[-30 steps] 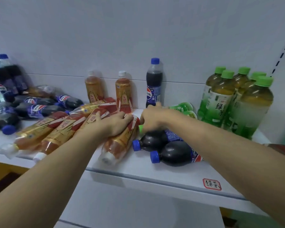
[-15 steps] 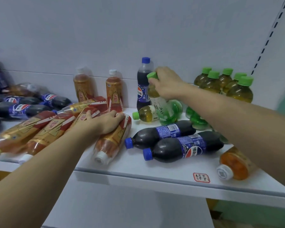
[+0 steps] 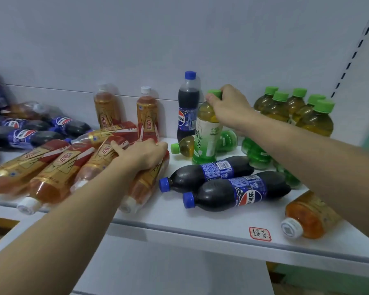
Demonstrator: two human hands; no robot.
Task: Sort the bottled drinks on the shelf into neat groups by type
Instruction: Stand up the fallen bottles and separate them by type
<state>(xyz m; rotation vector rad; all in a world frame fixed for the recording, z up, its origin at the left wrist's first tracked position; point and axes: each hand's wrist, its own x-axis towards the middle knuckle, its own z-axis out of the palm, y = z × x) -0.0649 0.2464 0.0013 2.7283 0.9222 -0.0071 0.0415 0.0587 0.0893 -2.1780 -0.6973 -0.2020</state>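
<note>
Bottled drinks crowd a white shelf [image 3: 149,211] backed by a plain pale wall, with a slotted upright rail [image 3: 349,62] at the upper right of the frame and a small red-framed handwritten label [image 3: 260,233] stuck near the shelf's front edge. Right of centre, the right hand [image 3: 228,107] grips the green cap of a green-tea bottle with a white and green label [image 3: 206,135]; that bottle stands nearly upright, long axis vertical, cap up. Behind it a second green-tea bottle [image 3: 182,146] lies on its side, cap toward the left. At centre left, the left hand [image 3: 143,155] rests with curled fingers over a lying amber drink bottle with a gold and red label [image 3: 145,184], whose white cap points at the front edge. More amber bottles [image 3: 51,167] lie beside it, caps forward-left. Two dark cola bottles with blue caps [image 3: 222,184] lie lengthwise across the lower centre, caps left. Upright green-capped tea bottles [image 3: 296,111] cluster at the right.
</note>
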